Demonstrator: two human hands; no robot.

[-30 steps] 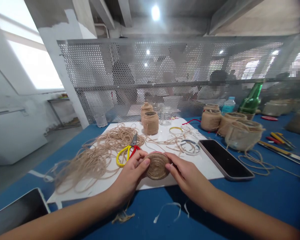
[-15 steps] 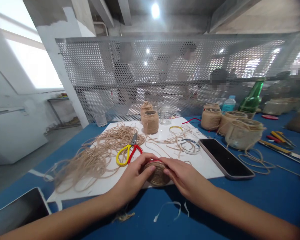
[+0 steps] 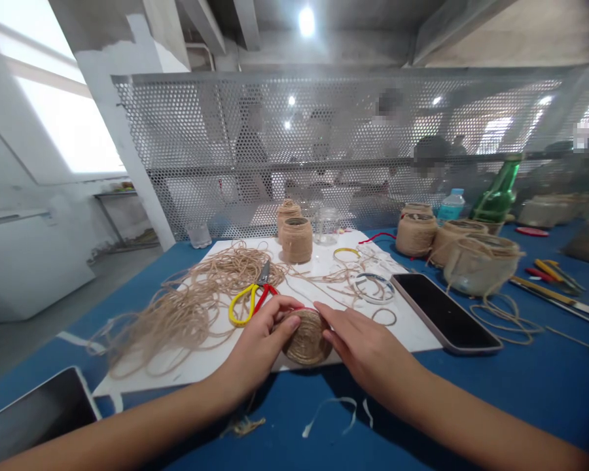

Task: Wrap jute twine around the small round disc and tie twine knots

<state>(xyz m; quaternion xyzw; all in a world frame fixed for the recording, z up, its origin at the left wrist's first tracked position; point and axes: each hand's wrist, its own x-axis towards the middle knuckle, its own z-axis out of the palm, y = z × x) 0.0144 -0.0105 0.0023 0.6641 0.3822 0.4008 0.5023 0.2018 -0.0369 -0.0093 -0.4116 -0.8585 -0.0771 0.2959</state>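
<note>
Between both hands, close in front of me, is a round piece wound with brown twine (image 3: 307,341), with a red edge at its top. My left hand (image 3: 261,337) grips its left side, the thumb lying on the coils. My right hand (image 3: 366,337) curls its fingers against the right side. What lies under the twine is hidden. Scissors with one yellow and one red handle (image 3: 262,280) lie just beyond my left hand. A loose heap of twine (image 3: 177,314) spreads to the left over a white sheet (image 3: 407,324).
A phone (image 3: 444,311) lies right of the sheet; a dark-screened device (image 3: 34,415) sits front left. Twine-wrapped jars (image 3: 297,241) stand behind, more (image 3: 481,261) at right by a green bottle (image 3: 495,193). A roll of clear tape (image 3: 374,288) lies on the sheet. A perforated panel (image 3: 186,144) closes the back.
The twine-wound piece has tilted so more of its coiled face shows towards me. My fingers have shifted slightly around its edge, and the right hand uncovers a small twine loop behind.
</note>
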